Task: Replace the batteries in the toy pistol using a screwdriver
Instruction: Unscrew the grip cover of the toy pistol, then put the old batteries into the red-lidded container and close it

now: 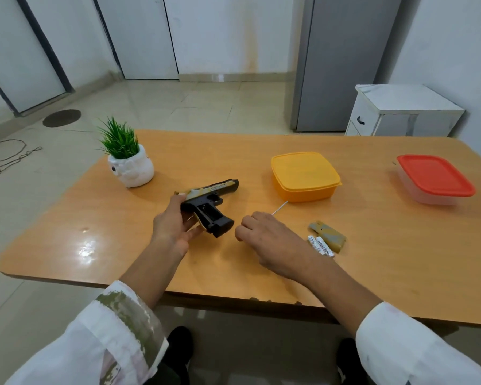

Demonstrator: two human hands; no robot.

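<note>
One black-gold plastic toy pistol (206,202) clasped by left grip (172,226); thin metal-shafted screwdriver (280,208) enclosed by curled right grip (270,240).

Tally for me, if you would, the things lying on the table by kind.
toy pistol: 1
screwdriver: 1
batteries: 2
battery cover: 1
lidded containers: 2
potted plant: 1
Total: 8

Bright, even indoor light, a white glare patch on the table (86,247), soft shadows, wide-angle bending at edges.
</note>
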